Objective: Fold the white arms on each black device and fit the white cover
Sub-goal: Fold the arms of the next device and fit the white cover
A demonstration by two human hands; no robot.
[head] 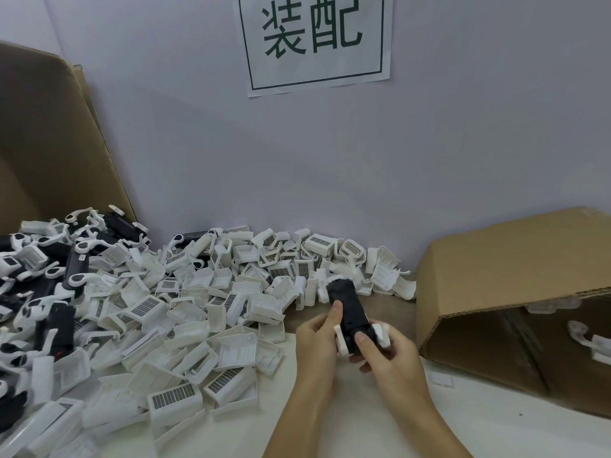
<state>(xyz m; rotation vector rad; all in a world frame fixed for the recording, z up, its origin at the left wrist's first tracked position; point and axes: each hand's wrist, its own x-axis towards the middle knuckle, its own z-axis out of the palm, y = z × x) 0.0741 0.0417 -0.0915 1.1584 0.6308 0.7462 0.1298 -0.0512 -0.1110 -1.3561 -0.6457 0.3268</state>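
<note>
Both hands grip one black device (347, 309) just right of the white cover pile (211, 312): left hand (319, 342) pinches its side, right hand (390, 355) curls round its near end and white arms (380, 333). Its long axis points away, toward the wall.

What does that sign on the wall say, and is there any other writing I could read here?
"装配": large dark characters inside a thin frame on the white paper sign taped to the wall.
Small white labels on some black devices in the pile: too small to read.
Nothing else legible.

head-worn view — forward, downward
</note>
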